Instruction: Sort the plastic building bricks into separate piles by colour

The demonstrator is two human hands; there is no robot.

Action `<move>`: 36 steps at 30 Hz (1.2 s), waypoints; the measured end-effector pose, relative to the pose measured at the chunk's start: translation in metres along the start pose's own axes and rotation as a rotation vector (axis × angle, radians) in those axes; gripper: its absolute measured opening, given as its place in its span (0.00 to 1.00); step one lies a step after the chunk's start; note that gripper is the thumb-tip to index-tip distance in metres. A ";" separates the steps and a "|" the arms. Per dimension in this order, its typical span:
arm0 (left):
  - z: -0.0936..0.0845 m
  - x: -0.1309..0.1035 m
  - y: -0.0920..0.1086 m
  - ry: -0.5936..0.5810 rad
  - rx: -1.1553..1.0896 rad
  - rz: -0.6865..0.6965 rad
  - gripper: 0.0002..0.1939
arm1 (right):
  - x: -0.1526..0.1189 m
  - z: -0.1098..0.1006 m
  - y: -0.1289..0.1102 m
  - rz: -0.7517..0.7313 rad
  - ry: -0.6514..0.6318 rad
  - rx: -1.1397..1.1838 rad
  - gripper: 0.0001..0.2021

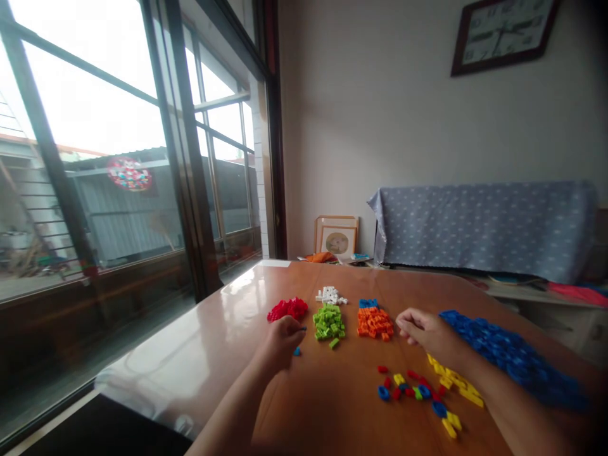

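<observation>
Centrally, green bricks (329,322) separate left fingers (295,325) holding something blue (303,329) from narrow right fingers (405,322)

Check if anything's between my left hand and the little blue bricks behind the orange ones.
Yes, the lime-green brick pile lies across the straight line from your left hand, which pinches a small blue piece, to the blue bricks. It looks low enough to pass over.
</observation>
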State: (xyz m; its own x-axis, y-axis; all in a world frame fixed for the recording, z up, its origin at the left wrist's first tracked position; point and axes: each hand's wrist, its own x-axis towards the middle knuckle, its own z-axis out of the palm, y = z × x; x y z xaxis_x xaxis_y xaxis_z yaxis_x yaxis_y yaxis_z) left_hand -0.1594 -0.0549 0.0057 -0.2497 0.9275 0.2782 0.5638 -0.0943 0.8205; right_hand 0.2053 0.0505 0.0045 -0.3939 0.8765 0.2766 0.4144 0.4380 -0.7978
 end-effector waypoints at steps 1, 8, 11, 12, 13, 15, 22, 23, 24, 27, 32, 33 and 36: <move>-0.011 -0.004 -0.008 0.023 0.030 -0.012 0.07 | 0.001 0.002 -0.005 -0.015 -0.018 -0.007 0.18; -0.048 -0.025 -0.043 0.086 0.407 -0.223 0.10 | 0.001 0.010 -0.037 -0.073 -0.071 -0.052 0.17; -0.050 -0.031 -0.045 0.020 0.455 -0.266 0.12 | -0.004 0.013 -0.038 -0.071 -0.087 -0.063 0.17; -0.050 -0.032 -0.045 0.004 0.462 -0.264 0.13 | -0.007 0.014 -0.038 -0.068 -0.092 -0.060 0.17; -0.050 -0.033 -0.045 -0.008 0.466 -0.265 0.13 | -0.010 0.015 -0.037 -0.060 -0.097 -0.054 0.18; -0.050 -0.033 -0.045 -0.019 0.468 -0.265 0.14 | -0.017 0.017 -0.037 -0.032 -0.098 -0.038 0.18; -0.048 -0.034 -0.043 -0.029 0.454 -0.212 0.13 | -0.042 0.021 -0.041 0.048 -0.045 0.022 0.20; -0.047 -0.034 -0.042 -0.024 0.453 -0.201 0.14 | -0.045 0.020 -0.039 0.062 -0.037 0.031 0.20; -0.045 -0.035 -0.041 -0.018 0.453 -0.188 0.14 | -0.048 0.019 -0.036 0.079 -0.029 0.038 0.20; -0.036 -0.033 -0.036 0.047 0.433 -0.109 0.16 | -0.058 0.012 -0.024 0.118 0.012 0.040 0.20; -0.005 -0.025 -0.015 0.095 0.277 0.095 0.17 | -0.075 0.001 -0.006 0.145 0.075 0.049 0.20; 0.003 -0.024 -0.009 0.062 0.245 0.129 0.16 | -0.079 -0.001 -0.005 0.148 0.076 0.045 0.19; 0.028 -0.020 0.009 -0.070 0.187 0.216 0.15 | -0.091 -0.004 -0.001 0.177 0.065 0.007 0.18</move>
State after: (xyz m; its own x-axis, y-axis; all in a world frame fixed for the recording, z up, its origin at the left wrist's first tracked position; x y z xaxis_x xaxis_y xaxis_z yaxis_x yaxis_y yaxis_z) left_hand -0.1276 -0.0647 -0.0067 -0.0566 0.9165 0.3961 0.7351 -0.2302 0.6377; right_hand 0.2440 -0.0284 -0.0177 -0.2610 0.9510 0.1656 0.4667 0.2745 -0.8407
